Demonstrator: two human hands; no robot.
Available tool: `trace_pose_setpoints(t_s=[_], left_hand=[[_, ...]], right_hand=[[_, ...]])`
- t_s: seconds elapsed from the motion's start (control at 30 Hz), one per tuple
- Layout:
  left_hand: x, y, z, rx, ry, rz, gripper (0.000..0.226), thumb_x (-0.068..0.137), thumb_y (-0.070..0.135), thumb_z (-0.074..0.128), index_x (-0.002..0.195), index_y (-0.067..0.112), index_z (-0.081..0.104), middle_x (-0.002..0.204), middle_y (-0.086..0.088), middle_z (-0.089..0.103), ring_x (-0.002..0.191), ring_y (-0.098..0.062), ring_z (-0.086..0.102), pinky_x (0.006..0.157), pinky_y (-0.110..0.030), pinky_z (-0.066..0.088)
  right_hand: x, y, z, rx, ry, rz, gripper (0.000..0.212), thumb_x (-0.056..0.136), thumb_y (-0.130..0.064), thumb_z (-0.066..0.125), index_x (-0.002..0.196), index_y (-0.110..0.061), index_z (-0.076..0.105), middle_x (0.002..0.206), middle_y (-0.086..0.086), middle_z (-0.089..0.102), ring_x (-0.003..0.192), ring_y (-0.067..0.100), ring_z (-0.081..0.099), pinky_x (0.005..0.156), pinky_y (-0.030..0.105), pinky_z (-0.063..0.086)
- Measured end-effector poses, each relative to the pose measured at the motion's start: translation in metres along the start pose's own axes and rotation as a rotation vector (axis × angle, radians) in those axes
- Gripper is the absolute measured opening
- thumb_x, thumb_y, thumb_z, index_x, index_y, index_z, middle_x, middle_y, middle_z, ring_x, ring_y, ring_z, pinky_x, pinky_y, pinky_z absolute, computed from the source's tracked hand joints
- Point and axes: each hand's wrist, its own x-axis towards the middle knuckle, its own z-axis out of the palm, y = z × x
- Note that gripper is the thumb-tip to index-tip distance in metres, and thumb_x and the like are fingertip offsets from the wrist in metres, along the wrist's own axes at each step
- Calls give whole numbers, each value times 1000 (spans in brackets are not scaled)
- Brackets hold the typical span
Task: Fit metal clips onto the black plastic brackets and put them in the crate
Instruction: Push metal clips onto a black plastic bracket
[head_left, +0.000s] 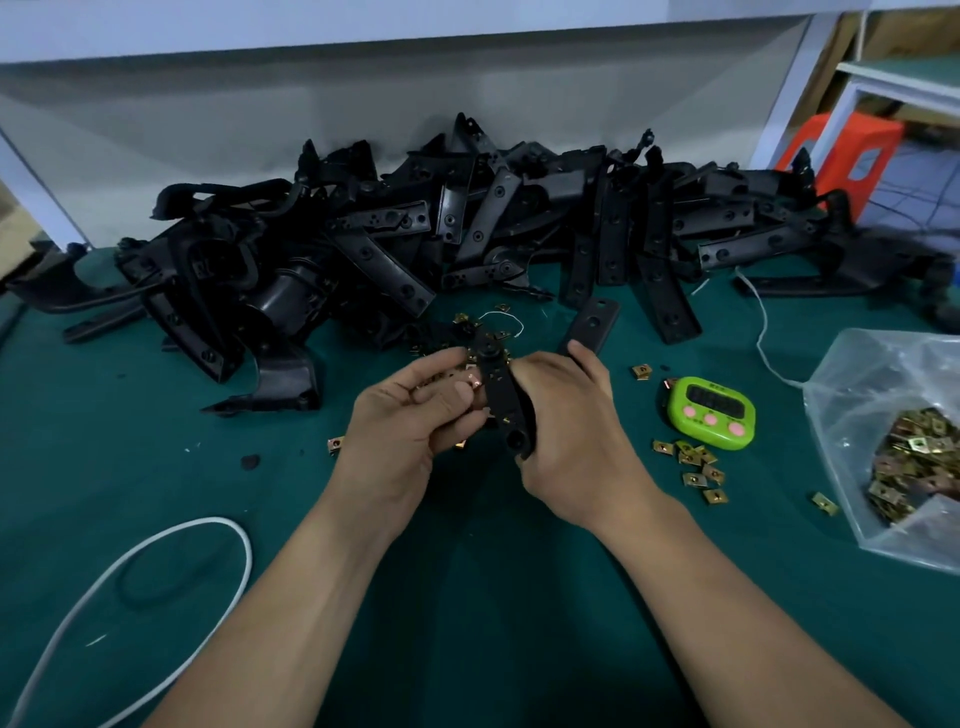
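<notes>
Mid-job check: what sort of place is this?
Probably a factory assembly bench: a heap of black brackets on a green mat, a bag of metal clips, and a timer.

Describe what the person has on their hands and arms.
Nothing worn shows. The left hand and right hand have no gloves, watch or visible rings; the left forearm and right forearm are uncovered to the frame's edge, no sleeve in view.

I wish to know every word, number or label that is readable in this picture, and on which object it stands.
No text can be read for certain.
Green timer: tiny marks above its dark display, too blurred to read; the display shows no digits.
Pile of black brackets: no legible marking.
Clear bag of metal clips: no print visible.
</notes>
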Motion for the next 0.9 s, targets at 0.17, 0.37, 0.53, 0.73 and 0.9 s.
trace_pose_setpoints(t_s=[0.17,0.37,0.53,0.73,0.9], left_hand=[[-2,7,-3,95,8,8,27,61,20,82,87,12,79,75,-6,76,67,-9,74,57,-17,57],[-3,13,-10,151,-68,37,23,67,27,81,87,15,84,78,-7,76,69,-11,72,62,-18,57],[-4,14,-9,185,-72,50,29,64,30,83,88,14,84,76,-8,75,65,-12,69,62,-19,57],[-3,15,-11,210,-45,55,29,59,28,85,84,13,83,74,-8,75,61,-13,68,60,-20,57],[-3,15,-10,211,-22,9,22,56,25,85,75,13,83,68,-8,73,57,-12,68,57,-20,56]], right_hand=[[-1,-2,0,33,2,-54,35,69,-5,65,93,-26,50,90,-17,51,111,8,51,123,39,11],[-2,-2,-1,58,16,-57,33,73,-4,66,97,-24,55,92,-17,54,116,5,49,124,38,10],[-1,-4,-4,32,19,-71,31,74,-5,68,96,-23,56,94,-14,58,118,6,49,124,32,6],[-1,-5,-6,-62,4,-96,32,73,-5,69,98,-21,58,94,-13,61,120,11,49,123,29,3],[-2,-6,-4,-117,4,-99,33,75,-11,73,103,-23,59,98,-15,63,125,12,48,124,33,4]])
